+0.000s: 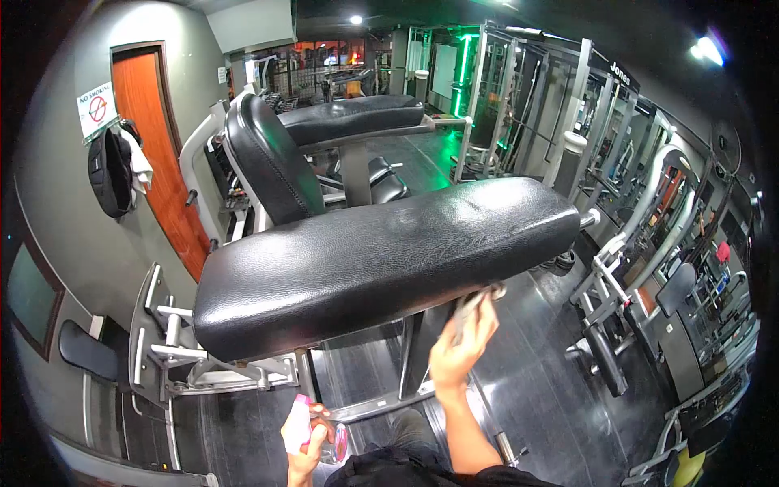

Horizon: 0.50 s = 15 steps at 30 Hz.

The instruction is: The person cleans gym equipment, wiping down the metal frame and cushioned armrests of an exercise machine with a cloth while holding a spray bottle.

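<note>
One gym room (50, 154) had a dark floor (552, 357) beneath a glossy black pad (389, 252). At the pad's lower near edge, the right hand (459, 349) clamped its fingers on a partly hidden cloth (467, 305). The left hand (303, 461) closed its fingers around a pink-topped bottle (301, 419), body partly obscured.

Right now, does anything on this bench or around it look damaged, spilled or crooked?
Nothing clearly stands out. The black pad shows no visible tear, and its bright patches look like reflected light. I see no obvious spill on the floor.
</note>
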Each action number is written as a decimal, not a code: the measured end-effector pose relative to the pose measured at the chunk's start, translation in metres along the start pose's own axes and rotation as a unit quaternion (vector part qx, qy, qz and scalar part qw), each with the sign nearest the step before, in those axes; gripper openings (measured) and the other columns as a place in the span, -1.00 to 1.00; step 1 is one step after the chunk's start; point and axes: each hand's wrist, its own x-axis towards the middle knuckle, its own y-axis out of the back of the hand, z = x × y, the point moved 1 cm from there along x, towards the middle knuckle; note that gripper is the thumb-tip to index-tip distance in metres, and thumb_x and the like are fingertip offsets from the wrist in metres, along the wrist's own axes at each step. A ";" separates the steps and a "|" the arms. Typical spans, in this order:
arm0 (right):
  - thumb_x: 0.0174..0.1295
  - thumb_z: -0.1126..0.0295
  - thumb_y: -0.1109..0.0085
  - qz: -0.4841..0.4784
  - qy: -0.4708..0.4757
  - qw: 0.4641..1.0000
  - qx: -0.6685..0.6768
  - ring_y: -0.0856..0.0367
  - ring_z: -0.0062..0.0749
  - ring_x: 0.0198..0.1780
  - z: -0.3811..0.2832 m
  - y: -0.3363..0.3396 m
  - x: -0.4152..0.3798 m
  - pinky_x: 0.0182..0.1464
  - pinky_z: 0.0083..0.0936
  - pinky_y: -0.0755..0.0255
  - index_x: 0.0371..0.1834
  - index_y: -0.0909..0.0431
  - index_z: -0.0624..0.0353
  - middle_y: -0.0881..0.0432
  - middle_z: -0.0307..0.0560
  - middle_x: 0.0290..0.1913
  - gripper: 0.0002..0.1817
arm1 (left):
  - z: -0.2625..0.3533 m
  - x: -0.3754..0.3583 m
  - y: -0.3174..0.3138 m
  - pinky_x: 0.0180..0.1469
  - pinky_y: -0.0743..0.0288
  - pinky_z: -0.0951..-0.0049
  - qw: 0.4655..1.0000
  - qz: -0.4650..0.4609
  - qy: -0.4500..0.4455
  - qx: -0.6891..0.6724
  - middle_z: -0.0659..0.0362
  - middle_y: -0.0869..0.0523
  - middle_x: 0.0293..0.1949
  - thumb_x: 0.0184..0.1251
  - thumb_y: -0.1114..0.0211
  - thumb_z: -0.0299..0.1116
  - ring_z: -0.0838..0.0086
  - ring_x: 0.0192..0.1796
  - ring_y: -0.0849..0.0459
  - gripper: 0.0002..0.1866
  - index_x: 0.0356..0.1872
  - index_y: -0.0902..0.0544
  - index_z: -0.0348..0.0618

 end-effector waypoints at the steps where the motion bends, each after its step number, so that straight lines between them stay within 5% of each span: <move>1: 0.00 0.60 -0.05 -0.015 0.017 1.000 0.005 -0.26 0.16 0.19 -0.010 -0.002 -0.007 0.26 -0.09 -0.11 0.02 -0.45 0.50 -0.34 0.26 0.21 -0.56 | -0.001 -0.001 0.001 -0.49 -0.45 0.50 1.000 0.013 0.003 0.000 -0.04 -0.55 -0.26 0.21 -0.16 -0.58 0.47 -0.56 -0.56 -0.68 -0.02 -0.38 -0.46; 6: 0.00 0.58 -0.10 -0.089 0.039 0.994 0.055 -0.25 0.17 0.19 -0.045 -0.005 -0.030 0.25 -0.10 -0.13 -0.08 -0.53 0.44 -0.36 0.27 0.21 -0.65 | 0.001 -0.005 0.005 -0.49 -0.46 0.51 1.000 0.024 0.001 0.000 -0.05 -0.55 -0.26 0.18 -0.13 -0.63 0.48 -0.56 -0.57 -0.68 -0.02 -0.38 -0.46; 15: 0.00 0.61 -0.11 -0.120 0.074 0.988 0.067 -0.28 0.20 0.19 -0.037 -0.003 -0.038 0.23 -0.08 -0.17 0.04 -0.49 0.42 -0.39 0.22 0.21 -0.56 | 0.005 -0.004 -0.011 -0.42 -0.47 0.50 1.000 -0.004 0.018 0.024 -0.01 -0.60 -0.27 0.24 -0.17 -0.59 0.48 -0.51 -0.59 -0.68 0.01 -0.40 -0.44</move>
